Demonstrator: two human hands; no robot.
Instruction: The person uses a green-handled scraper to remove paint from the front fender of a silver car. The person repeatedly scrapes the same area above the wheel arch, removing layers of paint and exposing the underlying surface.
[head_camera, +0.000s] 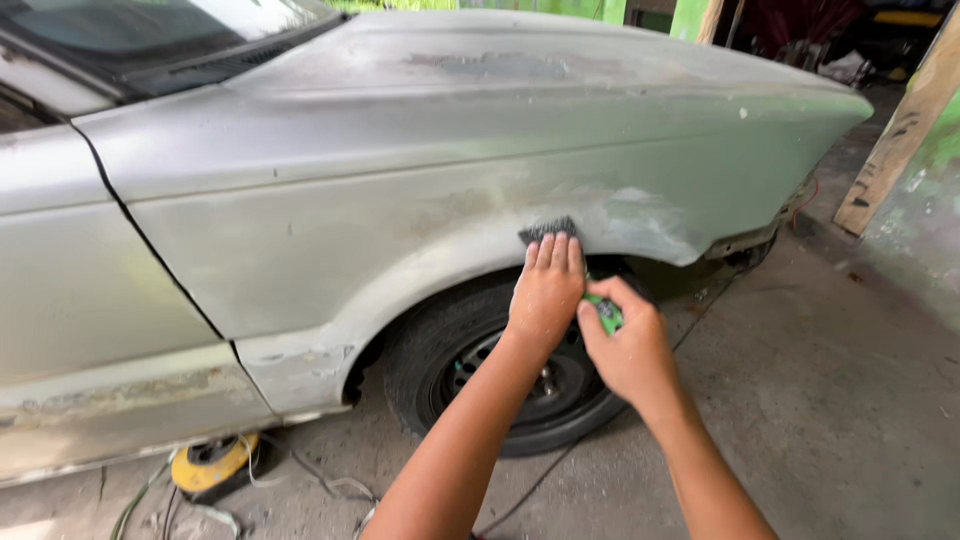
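Only 1 camera is looking on, worn on the person's head. It is facing down and forward at the side of a silver car (400, 180), sitting close to the front wheel (500, 370), at arm's reach, and taking in the concrete floor (820, 400) beneath.
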